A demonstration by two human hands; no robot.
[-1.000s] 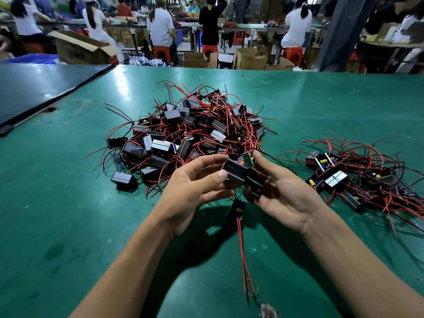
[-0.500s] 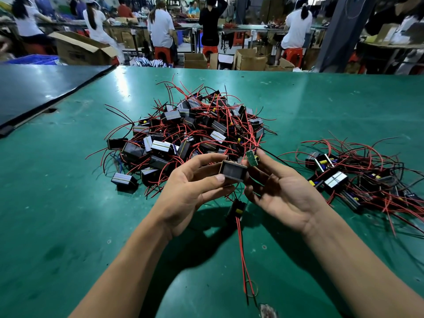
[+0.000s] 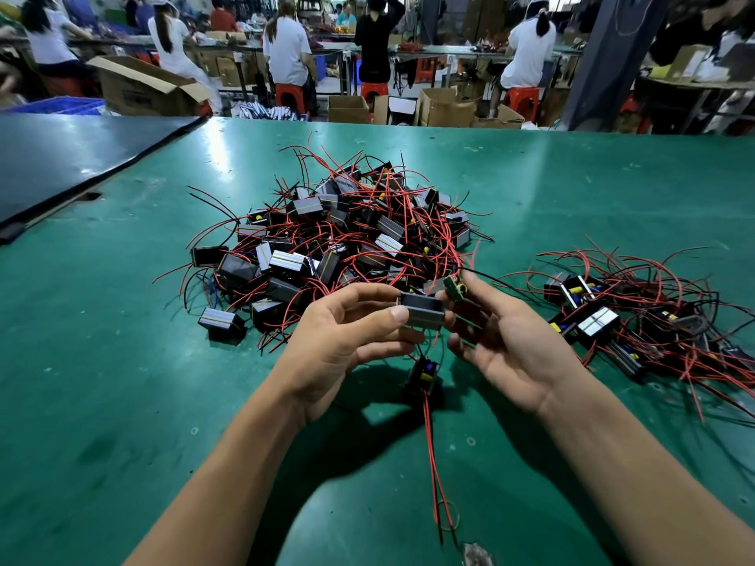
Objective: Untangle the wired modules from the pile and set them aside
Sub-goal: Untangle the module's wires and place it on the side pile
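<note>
The left hand [image 3: 347,345] holds a grey module [image 3: 423,313] above the green table [image 3: 122,402]. The thumb presses its near left edge, the index finger curls over its far edge, and the other 3 fingers bend loosely beneath.

At 3 o'clock of that module the right hand [image 3: 514,345] lies palm up, 2 fingertips [image 3: 470,281] narrowed onto a small green circuit board [image 3: 454,287]. The board stands at 1 o'clock of the module, just beside it. The remaining fingers are half curled and hold nothing. A thin black wire [image 3: 502,281] leaves the board toward 3 o'clock.

At 6 o'clock of the held module a second module [image 3: 423,373], black with yellow parts, sits below both hands; whether it hangs or rests on the table I cannot tell. Its 2 red wires [image 3: 434,463] run on toward 6 o'clock.

The tangled pile [image 3: 347,239] of modules and red wires lies at 12 o'clock of the hands. A smaller, looser group [image 3: 637,320] lies at 3 o'clock, well apart from the pile. A dark mat [image 3: 61,165] covers the table at 10 o'clock. Beyond the far edge, people [image 3: 286,55] sit on red stools [image 3: 290,93] among cardboard boxes [image 3: 143,91].
</note>
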